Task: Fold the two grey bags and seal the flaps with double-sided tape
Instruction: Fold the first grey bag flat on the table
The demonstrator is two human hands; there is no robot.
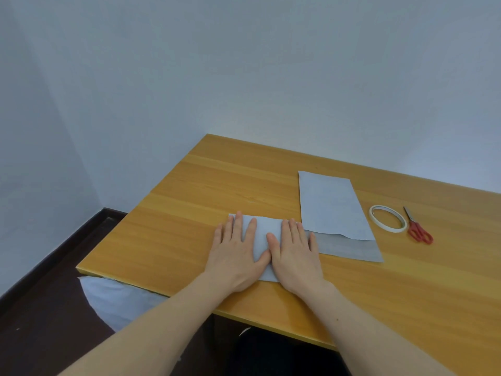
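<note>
A folded grey bag (264, 230) lies near the front edge of the wooden table (189, 213). My left hand (235, 248) and my right hand (294, 251) press flat on it side by side, fingers straight, thumbs nearly touching. A second grey bag (332, 206) lies unfolded to the right, its lower end resting on a darker grey strip (349, 248) that runs out from under my right hand. A roll of white double-sided tape (388, 219) lies flat further right.
Red-handled scissors (418, 229) lie just right of the tape roll. Below the table's left front edge a pale sheet or bag (113, 299) sits over the dark floor. White walls close in behind and to the left.
</note>
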